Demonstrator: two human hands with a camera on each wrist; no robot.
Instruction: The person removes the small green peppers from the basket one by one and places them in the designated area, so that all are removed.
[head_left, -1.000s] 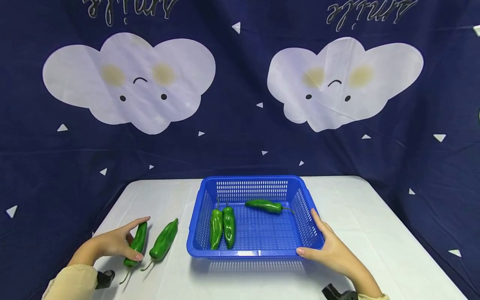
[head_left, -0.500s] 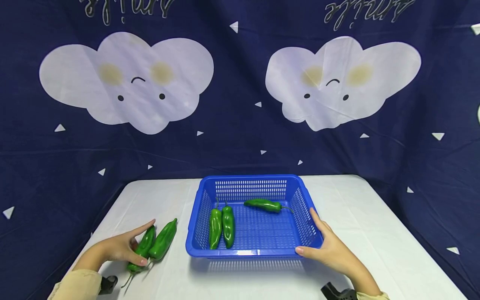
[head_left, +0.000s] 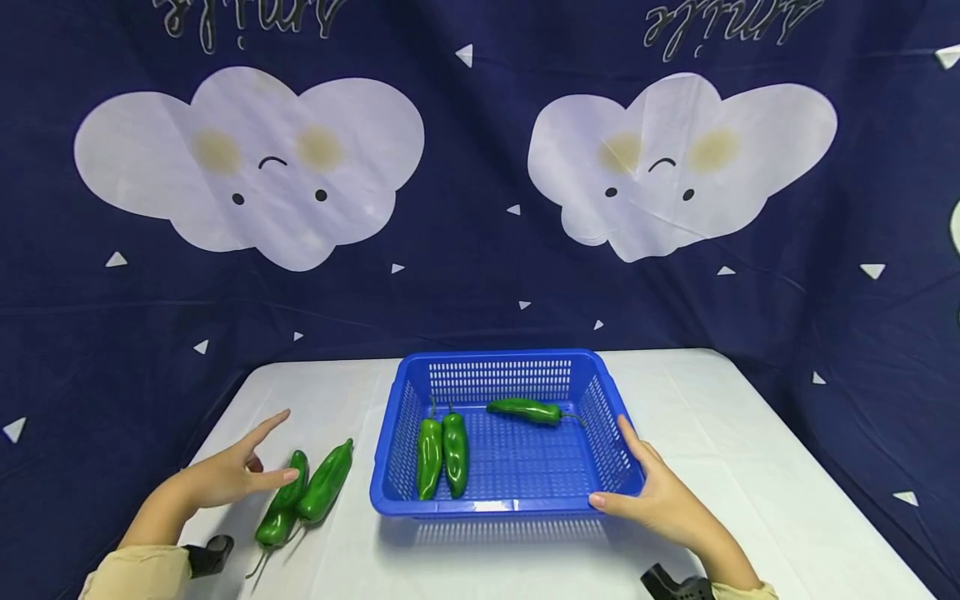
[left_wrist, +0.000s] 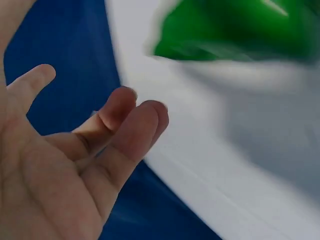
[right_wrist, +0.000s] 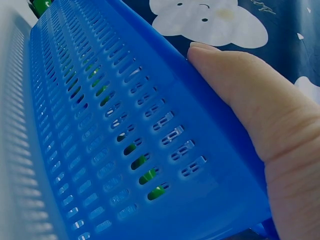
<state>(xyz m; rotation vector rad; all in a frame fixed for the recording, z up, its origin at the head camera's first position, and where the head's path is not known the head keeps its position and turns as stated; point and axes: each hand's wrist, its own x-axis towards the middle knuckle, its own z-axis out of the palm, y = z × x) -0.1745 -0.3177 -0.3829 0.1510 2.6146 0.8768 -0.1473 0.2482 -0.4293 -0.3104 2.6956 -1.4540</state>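
My left hand is spread beside and above a green pepper, with thumb and forefinger apart and nothing held. A second green pepper lies against its right side on the white table. In the left wrist view, the blurred green pepper is apart from the fingertips. My right hand holds the front right corner of a blue plastic basket, its thumb along the rim and its other fingers at the right side. Inside are three green peppers, one lying crosswise near the back.
Two upright-lying peppers sit side by side at the basket's left. The white table ends at a dark blue cloth backdrop printed with clouds. A black wrist camera is strapped to the left arm.
The left hand moved its pepper right until it lay against the other loose one, then let go and lifted back to the left. The right hand stays on the basket.
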